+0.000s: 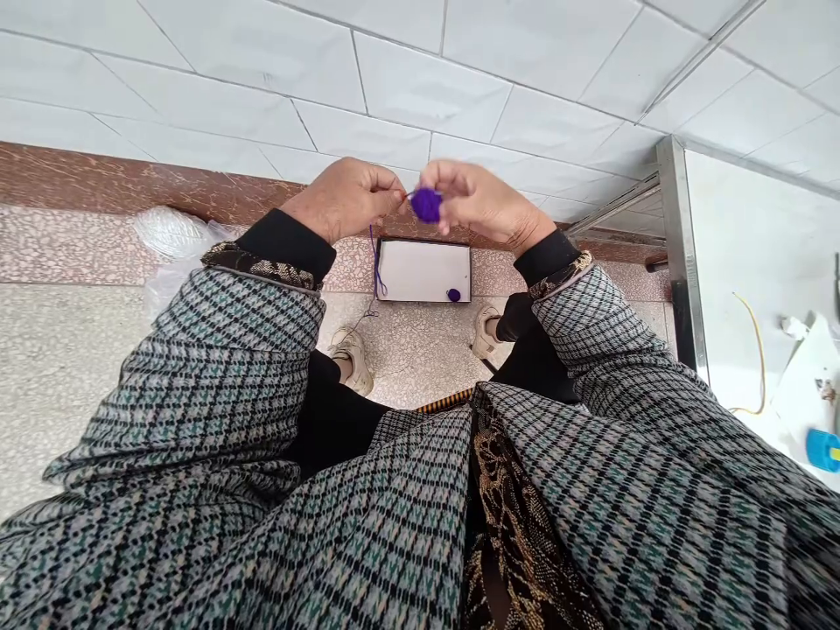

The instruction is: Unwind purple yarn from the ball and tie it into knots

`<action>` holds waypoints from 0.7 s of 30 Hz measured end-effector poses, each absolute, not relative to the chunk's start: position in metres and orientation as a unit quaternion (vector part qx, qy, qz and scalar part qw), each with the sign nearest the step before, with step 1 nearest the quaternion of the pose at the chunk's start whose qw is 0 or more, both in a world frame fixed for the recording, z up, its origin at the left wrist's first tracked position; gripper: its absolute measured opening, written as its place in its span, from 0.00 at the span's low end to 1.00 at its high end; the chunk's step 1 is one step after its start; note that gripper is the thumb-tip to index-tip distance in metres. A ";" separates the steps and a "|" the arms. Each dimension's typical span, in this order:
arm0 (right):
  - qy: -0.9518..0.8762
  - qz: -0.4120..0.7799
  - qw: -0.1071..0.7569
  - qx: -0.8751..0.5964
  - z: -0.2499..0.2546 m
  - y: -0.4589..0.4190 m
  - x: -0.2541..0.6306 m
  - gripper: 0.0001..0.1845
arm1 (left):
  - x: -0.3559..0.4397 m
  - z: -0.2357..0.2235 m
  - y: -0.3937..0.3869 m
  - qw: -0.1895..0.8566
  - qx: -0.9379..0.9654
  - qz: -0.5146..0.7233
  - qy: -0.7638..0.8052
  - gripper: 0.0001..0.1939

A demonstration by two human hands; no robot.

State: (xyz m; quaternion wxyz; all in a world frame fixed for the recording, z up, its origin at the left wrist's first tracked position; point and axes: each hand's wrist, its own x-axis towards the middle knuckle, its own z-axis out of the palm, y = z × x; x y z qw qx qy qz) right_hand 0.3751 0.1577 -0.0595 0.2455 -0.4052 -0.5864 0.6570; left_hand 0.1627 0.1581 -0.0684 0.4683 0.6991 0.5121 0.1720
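Observation:
My right hand (482, 203), slightly blurred, pinches a small round purple yarn ball (426, 205) between thumb and fingers. Whether it is wound or crocheted cannot be made out. Close by on the left, my left hand (354, 197) has its thumb and forefinger closed on a purple yarn strand (408, 194) that reaches the ball. A loose length of purple yarn (379, 271) hangs below this hand, past the left side of a shallow white box (420, 262) with a dark rim. In the box's near right corner lies a second small purple piece (453, 296).
Crumpled clear plastic (171, 234) lies on the floor at left, by the wall's brown skirting (79, 179). My shoes (354, 359) flank the box. At right stands a white table (741, 262) with a metal leg, a yellow cord (761, 350) and a blue object (822, 449).

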 end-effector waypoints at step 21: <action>-0.589 0.517 0.335 -0.523 -0.062 0.165 0.365 0.16 | 0.172 -0.089 0.157 0.562 0.747 0.119 0.336 0.12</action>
